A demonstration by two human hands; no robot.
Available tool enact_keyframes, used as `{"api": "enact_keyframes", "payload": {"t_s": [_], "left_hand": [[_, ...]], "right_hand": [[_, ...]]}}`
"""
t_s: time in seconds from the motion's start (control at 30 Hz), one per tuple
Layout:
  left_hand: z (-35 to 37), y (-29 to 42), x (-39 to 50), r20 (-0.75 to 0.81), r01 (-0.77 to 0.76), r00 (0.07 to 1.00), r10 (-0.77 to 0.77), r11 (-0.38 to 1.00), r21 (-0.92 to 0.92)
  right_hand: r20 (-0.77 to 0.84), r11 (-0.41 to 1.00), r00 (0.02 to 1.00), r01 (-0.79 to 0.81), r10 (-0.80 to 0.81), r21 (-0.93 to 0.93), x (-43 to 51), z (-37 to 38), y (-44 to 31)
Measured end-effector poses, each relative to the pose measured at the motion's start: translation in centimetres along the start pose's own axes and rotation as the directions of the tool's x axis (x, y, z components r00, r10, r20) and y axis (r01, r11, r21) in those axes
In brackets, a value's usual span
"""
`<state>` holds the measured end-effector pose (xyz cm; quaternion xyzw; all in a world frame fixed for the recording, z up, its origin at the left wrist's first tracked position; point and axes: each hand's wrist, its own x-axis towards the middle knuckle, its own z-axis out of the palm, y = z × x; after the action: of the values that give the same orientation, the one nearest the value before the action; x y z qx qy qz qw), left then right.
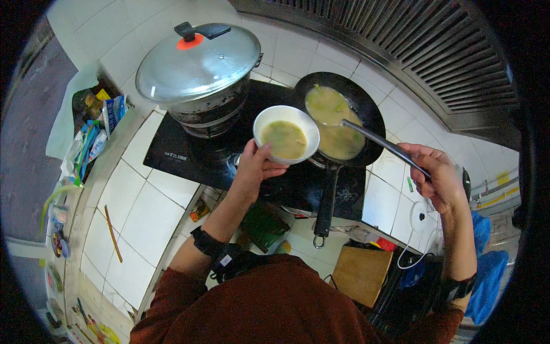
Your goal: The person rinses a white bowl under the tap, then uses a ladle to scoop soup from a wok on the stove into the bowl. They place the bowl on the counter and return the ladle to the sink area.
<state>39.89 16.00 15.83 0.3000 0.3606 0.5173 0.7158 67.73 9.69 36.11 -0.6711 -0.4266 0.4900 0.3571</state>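
Note:
My left hand (257, 165) holds a white bowl (312, 129) by its near left side; cloudy, greenish soup fills part of it. The bowl is above the black cooktop (202, 161), beside the left edge of a black wok (374, 124). In the wok lies the same kind of soup (328, 107) with green pieces. My right hand (434, 174) grips the dark handle of a metal ladle (382, 146), whose head is down in the soup and hidden. The wok's black handle (327, 198) points towards me.
A large steamer pot with a glass lid (202, 69) stands at the back left of the cooktop. A single chopstick (113, 234) lies on the white tiled counter (146, 215). Packets (114, 112) sit on the left ledge. A range hood (455, 64) hangs at the upper right.

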Motion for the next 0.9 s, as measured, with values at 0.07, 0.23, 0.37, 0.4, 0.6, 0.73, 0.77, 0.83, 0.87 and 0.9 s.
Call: {"api": "enact_keyframes", "payload": {"t_s": [0.07,0.23,0.37,0.4,0.6,0.73,0.77,0.83,0.87,0.9], "left_hand": [[0.0,-0.1,0.1,0.031,-0.008,0.999,0.008,1.000,-0.001],[0.1,-0.2,0.1,0.048,-0.002,0.999,0.003,1.000,-0.023],[-0.1,-0.2,-0.1,0.058,-0.009,0.998,0.011,0.999,-0.035],[-0.2,-0.2,-0.1,0.062,-0.008,0.998,0.011,0.999,-0.036],[-0.5,-0.5,0.2,0.062,-0.018,0.998,0.022,0.998,-0.059],[-0.2,-0.5,0.5,0.035,-0.002,0.999,0.004,0.998,-0.061],[-0.1,-0.4,0.5,0.020,0.009,1.000,-0.008,0.998,-0.057],[0.0,-0.4,0.4,0.014,-0.001,1.000,0.002,0.997,-0.075],[0.0,-0.4,0.3,0.005,-0.007,1.000,0.008,0.996,-0.089],[0.0,-0.3,0.3,0.000,-0.004,1.000,0.004,0.997,-0.075]], "right_hand": [[0.053,0.999,0.998,-0.019,0.021,-0.034,-0.5,0.6,-0.4],[0.104,0.999,0.995,0.007,-0.003,-0.044,-0.9,2.9,1.2],[0.095,0.948,0.969,0.243,-0.228,-0.205,-1.0,4.6,3.9],[0.075,0.851,0.949,0.307,-0.305,-0.425,-1.1,4.6,4.4],[0.371,0.045,0.570,0.585,-0.733,-0.810,-1.5,4.6,5.9],[0.193,0.305,0.594,0.633,-0.781,-0.712,-0.5,4.0,6.6],[0.093,0.442,0.629,0.635,-0.772,-0.634,0.0,3.6,7.0],[-0.087,0.754,0.817,0.478,-0.570,-0.451,1.1,1.6,7.2],[-0.152,0.783,0.828,0.426,-0.539,-0.453,2.1,0.7,7.4],[-0.168,0.782,0.812,0.448,-0.558,-0.433,3.3,-0.2,7.7]]}}
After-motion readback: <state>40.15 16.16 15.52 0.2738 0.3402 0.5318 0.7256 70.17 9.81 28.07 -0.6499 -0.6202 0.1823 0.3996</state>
